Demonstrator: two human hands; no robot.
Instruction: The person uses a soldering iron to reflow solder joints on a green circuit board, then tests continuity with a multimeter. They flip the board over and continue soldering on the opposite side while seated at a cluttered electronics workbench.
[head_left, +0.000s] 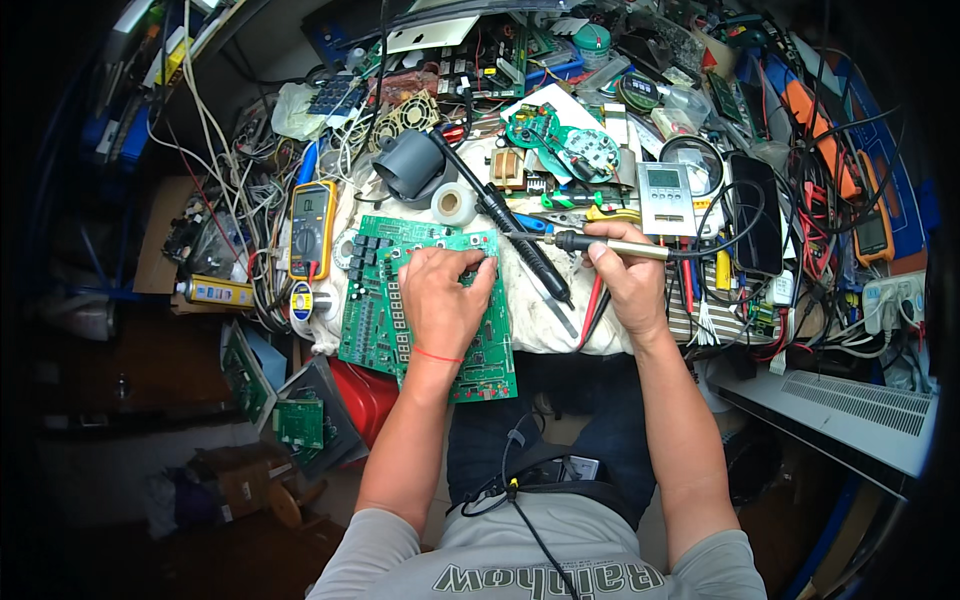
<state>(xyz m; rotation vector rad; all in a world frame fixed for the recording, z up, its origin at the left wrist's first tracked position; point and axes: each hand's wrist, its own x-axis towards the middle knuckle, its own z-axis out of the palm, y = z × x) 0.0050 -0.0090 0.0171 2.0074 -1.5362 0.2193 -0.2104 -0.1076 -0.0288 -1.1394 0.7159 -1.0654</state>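
Green circuit board (488, 372) beneath left hand (440, 298), partly on white cloth (535, 318), lower edge toward lap. Left fingers curled, thumb near index fingertip; cannot tell whether anything pinched between. Right hand (632, 285), right of board, grips soldering iron (572, 241), tip pointing left, near board's upper right corner.

I see a green circuit board (485, 360), yellow-edged multimeter (313, 232), black-gripped soldering iron (582, 243) and brown-and-white striped covering (682, 325).
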